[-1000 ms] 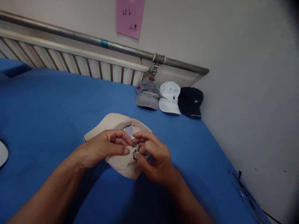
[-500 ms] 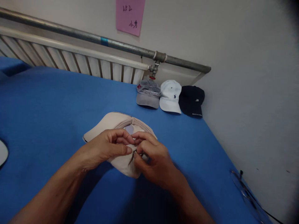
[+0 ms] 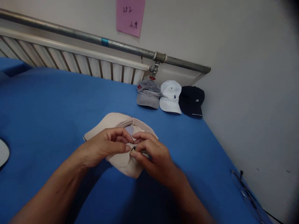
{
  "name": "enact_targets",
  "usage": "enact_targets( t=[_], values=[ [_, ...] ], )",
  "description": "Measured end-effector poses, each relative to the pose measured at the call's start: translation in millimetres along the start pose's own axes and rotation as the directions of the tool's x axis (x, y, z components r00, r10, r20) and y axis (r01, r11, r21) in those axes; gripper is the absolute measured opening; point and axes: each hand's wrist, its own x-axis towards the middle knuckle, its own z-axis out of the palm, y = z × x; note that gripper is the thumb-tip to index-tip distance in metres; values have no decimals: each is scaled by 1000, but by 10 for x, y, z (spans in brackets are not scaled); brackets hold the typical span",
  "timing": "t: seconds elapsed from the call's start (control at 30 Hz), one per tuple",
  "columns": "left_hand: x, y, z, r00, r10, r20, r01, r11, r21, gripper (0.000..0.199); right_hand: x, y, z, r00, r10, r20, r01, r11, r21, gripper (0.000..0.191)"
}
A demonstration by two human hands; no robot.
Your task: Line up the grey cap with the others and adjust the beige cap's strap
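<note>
Pinching the beige cap strap between both closed grips, left hand and right hand touching.

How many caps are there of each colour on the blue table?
Beige cloth cap, pinched by the left hand and right hand: 1
Grey cap: 1
White cap: 1
Dark navy cap: 1
Total: 4 caps
</note>
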Motion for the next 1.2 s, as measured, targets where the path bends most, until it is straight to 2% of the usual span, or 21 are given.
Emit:
enact_targets(
  t=[0.17, 0.37, 0.57, 0.7, 0.93, 1.0, 1.1, 1.2],
  values=[
    [-8, 23, 23, 1000, -8, -6, 7, 998, -55, 28, -3, 24, -71, 997, -23, 74, 16, 995, 96, 9],
    [-11, 24, 51, 999, 11, -49, -15, 997, -69, 28, -4, 21, -55, 998, 61, 6, -61, 992, 109, 11],
    [-17, 3, 64, 998, 45, -52, -43, 998, 45, 27, 14, -7, 48, 996, 68, -63, -65, 997, 49, 13],
    [-9, 7, 73, 997, 30, -67, -26, 998, 61, 30, 23, -53, 60, 994, 83, -72, -83, 997, 11, 14],
    [7, 2, 117, 999, 27, -46, -23, 996, 86, 22, 52, -112, 38, 988, 154, 11, -154, 988, -14, 15],
    [10, 7, 118, 999, 25, -48, -22, 998, 58, 22, 59, -102, 10, 983, 184, 28, -185, 982, 33, 15],
    [27, 3, 109, 1000, -12, -20, 11, 999, -35, 24, 70, -70, -55, 962, 240, 129, -260, 952, 164, 15],
    [60, -25, 114, 998, -58, -37, 54, 995, -86, 27, 76, -42, -111, 940, 286, 184, -322, 922, 213, 15]
  ],
)
